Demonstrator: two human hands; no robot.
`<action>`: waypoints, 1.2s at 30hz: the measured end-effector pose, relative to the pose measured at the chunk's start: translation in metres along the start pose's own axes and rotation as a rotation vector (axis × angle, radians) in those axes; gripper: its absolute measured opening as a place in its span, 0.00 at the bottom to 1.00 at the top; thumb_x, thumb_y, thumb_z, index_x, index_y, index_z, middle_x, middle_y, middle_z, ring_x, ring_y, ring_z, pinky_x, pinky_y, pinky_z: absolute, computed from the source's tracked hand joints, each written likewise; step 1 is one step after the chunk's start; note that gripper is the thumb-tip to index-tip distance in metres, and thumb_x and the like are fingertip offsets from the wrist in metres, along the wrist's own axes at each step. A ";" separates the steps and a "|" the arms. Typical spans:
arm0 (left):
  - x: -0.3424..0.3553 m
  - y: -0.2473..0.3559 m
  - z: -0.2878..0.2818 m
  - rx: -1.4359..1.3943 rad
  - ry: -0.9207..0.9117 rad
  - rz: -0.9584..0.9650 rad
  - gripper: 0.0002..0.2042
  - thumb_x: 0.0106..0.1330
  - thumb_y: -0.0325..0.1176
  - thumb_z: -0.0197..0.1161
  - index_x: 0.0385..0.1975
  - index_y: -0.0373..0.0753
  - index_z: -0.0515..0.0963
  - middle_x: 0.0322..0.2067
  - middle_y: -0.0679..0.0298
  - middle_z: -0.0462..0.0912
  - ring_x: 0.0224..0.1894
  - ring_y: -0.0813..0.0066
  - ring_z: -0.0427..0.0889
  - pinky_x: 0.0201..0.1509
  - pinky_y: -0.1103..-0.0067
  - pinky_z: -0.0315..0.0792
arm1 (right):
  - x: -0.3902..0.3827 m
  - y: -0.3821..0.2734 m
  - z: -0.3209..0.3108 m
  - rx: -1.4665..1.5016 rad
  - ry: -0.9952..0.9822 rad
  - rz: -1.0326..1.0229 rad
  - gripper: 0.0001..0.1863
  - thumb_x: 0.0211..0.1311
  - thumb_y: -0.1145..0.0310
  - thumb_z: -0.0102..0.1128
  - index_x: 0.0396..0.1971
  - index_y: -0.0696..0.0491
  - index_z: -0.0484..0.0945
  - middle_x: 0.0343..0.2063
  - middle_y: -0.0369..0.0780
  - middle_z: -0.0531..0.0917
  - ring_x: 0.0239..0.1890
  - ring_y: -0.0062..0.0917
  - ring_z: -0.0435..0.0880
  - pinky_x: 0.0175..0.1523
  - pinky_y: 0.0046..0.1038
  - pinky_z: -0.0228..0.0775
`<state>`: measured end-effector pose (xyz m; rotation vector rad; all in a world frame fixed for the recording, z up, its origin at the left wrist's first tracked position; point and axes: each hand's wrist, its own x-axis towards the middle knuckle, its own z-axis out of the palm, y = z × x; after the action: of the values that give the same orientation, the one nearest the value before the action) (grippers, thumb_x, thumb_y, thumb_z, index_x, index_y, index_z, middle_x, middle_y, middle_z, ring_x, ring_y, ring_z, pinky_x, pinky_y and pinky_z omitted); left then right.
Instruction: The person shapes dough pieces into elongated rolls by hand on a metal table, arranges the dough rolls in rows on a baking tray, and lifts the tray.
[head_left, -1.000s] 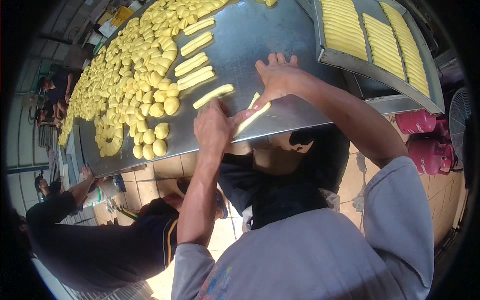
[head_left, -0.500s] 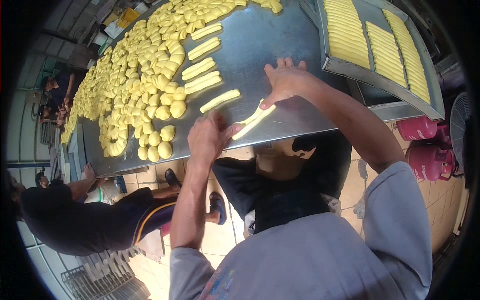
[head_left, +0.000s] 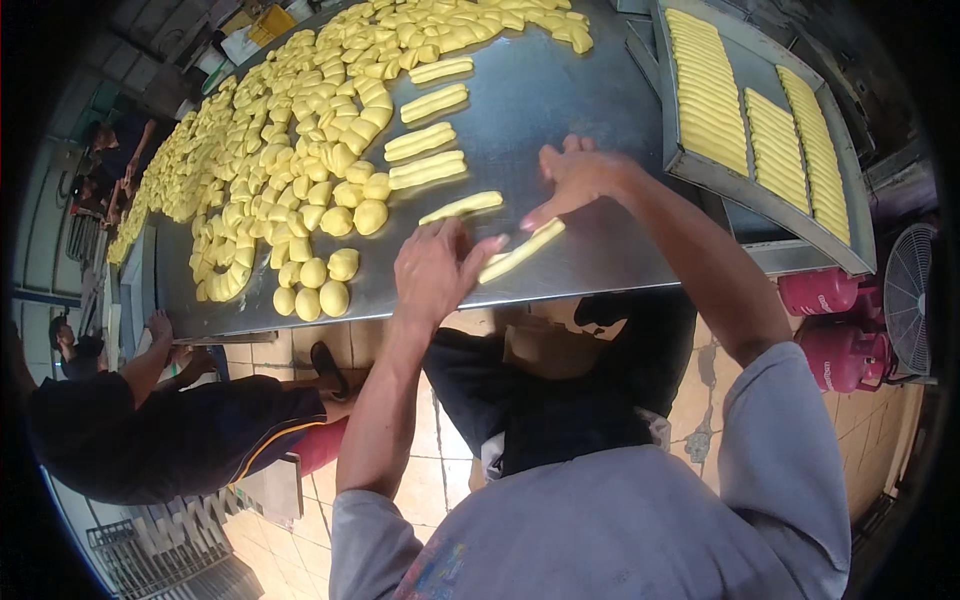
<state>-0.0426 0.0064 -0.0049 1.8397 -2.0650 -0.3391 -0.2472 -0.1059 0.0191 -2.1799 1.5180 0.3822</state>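
Lying between left hand (head_left: 437, 268) and right hand (head_left: 584, 184), a dough strip (head_left: 523, 251).

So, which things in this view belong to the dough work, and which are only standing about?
Dough work:
- dough strips
- dough balls
- metal table
- metal tray

Apparently just standing about:
- pink gas cylinders
- fan
- yellow crate

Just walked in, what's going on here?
A person has both bare hands at a yellow dough strip near the front edge of a metal table. The left hand has its thumb by the left end of the dough strip; the right hand, slightly blurred, is spread just above its right end. Exact contact is hard to tell. More strips lie beyond, dough pieces cover the left side, and a tray at right holds three rows.
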 end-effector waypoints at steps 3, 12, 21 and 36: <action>-0.001 0.005 0.003 0.094 0.077 0.027 0.27 0.49 0.59 0.66 0.27 0.35 0.76 0.23 0.56 0.78 0.31 0.57 0.78 0.37 0.68 0.71 | -0.009 -0.030 0.007 -0.031 -0.034 -0.040 0.51 0.29 0.36 0.71 0.53 0.52 0.64 0.54 0.49 0.63 0.61 0.42 0.58 0.56 0.54 0.53; 0.003 -0.003 0.009 0.089 0.215 0.125 0.24 0.50 0.56 0.66 0.27 0.36 0.76 0.23 0.59 0.79 0.31 0.59 0.78 0.36 0.68 0.71 | -0.003 0.000 0.014 0.035 0.032 -0.084 0.41 0.36 0.35 0.67 0.45 0.48 0.66 0.46 0.45 0.64 0.56 0.39 0.59 0.55 0.48 0.52; -0.006 -0.012 0.013 0.065 0.283 0.139 0.19 0.52 0.50 0.66 0.26 0.39 0.75 0.26 0.62 0.78 0.35 0.62 0.78 0.35 0.70 0.68 | -0.007 0.014 0.023 0.122 0.232 -0.104 0.29 0.46 0.41 0.64 0.38 0.46 0.66 0.46 0.43 0.65 0.57 0.40 0.58 0.56 0.49 0.49; -0.008 -0.044 -0.008 -0.378 0.058 -0.109 0.11 0.62 0.32 0.61 0.40 0.32 0.77 0.35 0.55 0.78 0.38 0.63 0.78 0.44 0.75 0.71 | 0.002 -0.015 0.025 0.611 0.412 -0.598 0.07 0.52 0.74 0.61 0.32 0.57 0.80 0.25 0.39 0.79 0.28 0.25 0.77 0.35 0.26 0.69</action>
<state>0.0006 0.0090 -0.0164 1.7090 -1.7235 -0.6480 -0.2313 -0.0903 -0.0001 -2.1168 0.8946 -0.6712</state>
